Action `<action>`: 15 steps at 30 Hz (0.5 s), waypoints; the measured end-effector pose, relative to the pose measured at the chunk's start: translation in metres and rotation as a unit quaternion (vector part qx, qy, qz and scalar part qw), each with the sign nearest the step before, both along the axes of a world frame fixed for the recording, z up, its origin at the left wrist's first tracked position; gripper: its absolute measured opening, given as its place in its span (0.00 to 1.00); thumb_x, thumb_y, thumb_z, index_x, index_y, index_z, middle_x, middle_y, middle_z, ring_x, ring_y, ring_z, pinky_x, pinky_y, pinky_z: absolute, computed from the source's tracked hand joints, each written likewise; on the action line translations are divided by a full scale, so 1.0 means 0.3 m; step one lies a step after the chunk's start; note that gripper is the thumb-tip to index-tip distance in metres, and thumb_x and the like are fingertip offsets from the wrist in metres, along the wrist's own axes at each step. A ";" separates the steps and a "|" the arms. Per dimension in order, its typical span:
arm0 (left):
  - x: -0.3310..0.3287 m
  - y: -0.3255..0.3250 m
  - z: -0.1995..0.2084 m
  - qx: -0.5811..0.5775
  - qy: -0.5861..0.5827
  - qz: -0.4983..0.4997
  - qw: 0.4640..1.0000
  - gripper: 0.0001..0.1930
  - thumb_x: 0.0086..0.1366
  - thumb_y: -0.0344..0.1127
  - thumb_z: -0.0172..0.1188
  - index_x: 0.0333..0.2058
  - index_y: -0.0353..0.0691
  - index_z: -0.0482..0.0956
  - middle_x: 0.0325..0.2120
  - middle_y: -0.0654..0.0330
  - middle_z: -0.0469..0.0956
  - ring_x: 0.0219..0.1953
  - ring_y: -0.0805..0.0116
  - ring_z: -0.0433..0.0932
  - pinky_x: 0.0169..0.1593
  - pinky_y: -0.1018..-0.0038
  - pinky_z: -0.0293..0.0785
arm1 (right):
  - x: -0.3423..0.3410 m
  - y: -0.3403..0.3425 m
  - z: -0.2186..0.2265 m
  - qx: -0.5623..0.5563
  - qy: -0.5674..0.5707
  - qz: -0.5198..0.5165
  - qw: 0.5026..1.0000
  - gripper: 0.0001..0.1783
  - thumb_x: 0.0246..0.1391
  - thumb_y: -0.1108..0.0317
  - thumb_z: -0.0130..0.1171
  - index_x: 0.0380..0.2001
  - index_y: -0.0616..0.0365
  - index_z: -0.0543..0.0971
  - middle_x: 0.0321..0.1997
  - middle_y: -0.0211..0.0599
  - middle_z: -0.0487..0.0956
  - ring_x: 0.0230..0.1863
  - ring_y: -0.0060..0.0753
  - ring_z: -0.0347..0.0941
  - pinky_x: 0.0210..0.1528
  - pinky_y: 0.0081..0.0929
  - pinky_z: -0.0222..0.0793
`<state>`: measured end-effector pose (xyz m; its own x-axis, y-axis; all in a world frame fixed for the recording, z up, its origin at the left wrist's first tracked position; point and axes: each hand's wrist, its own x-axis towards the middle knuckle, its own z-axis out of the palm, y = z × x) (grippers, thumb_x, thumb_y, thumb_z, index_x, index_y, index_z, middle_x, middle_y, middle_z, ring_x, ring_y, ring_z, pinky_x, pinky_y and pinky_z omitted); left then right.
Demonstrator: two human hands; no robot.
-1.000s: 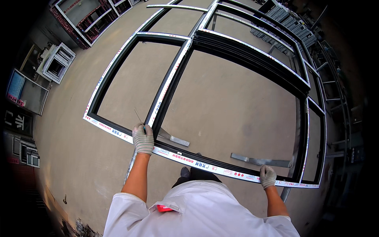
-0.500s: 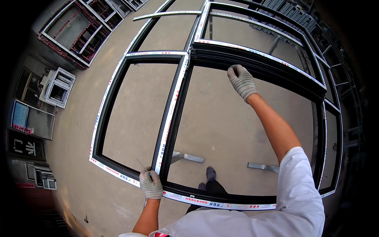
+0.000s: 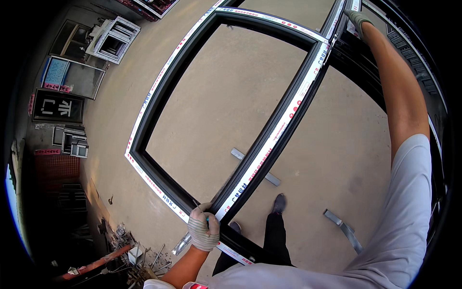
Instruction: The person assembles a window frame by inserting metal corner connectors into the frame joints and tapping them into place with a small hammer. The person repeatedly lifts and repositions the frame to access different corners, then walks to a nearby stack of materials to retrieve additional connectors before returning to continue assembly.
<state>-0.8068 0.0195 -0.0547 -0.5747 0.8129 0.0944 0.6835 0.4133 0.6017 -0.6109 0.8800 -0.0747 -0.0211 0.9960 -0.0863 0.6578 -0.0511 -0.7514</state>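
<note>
A large black window frame [image 3: 269, 149], faced with printed white protective film, spreads in front of me. My left hand [image 3: 203, 229], in a striped knit glove, rests on its near bar by the corner of the upright. Its fingers are curled round a thin-shafted tool with a bit of teal [image 3: 208, 220] showing; most of the tool is hidden in the fist. Far off at the upper right, my gloved right hand [image 3: 358, 20] reaches to the frame's crossbar beside a joint. Its fingers are bent together against the bar, their tips partly hidden.
Metal support pieces [image 3: 344, 229] show below the frame on the concrete floor [image 3: 115, 144]. Along the left wall lean small white window frames [image 3: 115, 39], a glazed panel [image 3: 77, 77] and a dark sign board [image 3: 57, 106]. Scrap and rods [image 3: 139, 255] lie at lower left.
The view has swung left, so the frame appears larger and shifted right. My right hand has gone from over the right opening to the crossbar joint. My left hand stays at the near corner.
</note>
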 end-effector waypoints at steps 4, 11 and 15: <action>-0.002 -0.011 -0.002 -0.012 0.011 -0.008 1.000 0.03 0.63 0.29 0.57 0.32 0.38 0.74 0.47 0.44 0.80 0.43 0.48 0.79 0.50 0.57 0.75 | -0.015 0.127 -0.050 -0.021 0.081 -0.021 0.996 0.40 0.60 0.40 0.60 0.65 0.61 0.74 0.60 0.53 0.79 0.57 0.46 0.76 0.62 0.43 0.67; -0.002 0.007 0.038 -0.024 0.031 -0.018 0.999 0.02 0.63 0.28 0.56 0.31 0.37 0.74 0.46 0.43 0.80 0.41 0.49 0.78 0.48 0.57 0.75 | -0.071 0.025 -0.051 -0.065 0.136 -0.008 0.989 0.36 0.59 0.42 0.63 0.59 0.62 0.80 0.52 0.52 0.84 0.49 0.46 0.80 0.58 0.42 0.72; -0.023 0.021 0.008 0.011 0.032 -0.026 0.999 0.03 0.56 0.27 0.60 0.28 0.37 0.75 0.45 0.45 0.81 0.43 0.46 0.79 0.48 0.55 0.76 | 0.011 -0.009 0.033 0.017 0.047 -0.047 0.998 0.40 0.55 0.43 0.69 0.61 0.64 0.79 0.58 0.54 0.81 0.56 0.46 0.78 0.60 0.40 0.71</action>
<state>-0.8138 0.0257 -0.0523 -0.5241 0.8388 0.1475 0.7412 0.3639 0.5641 -0.6075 0.8772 -0.0647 0.0657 0.9964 -0.0541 0.5782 -0.0822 -0.8117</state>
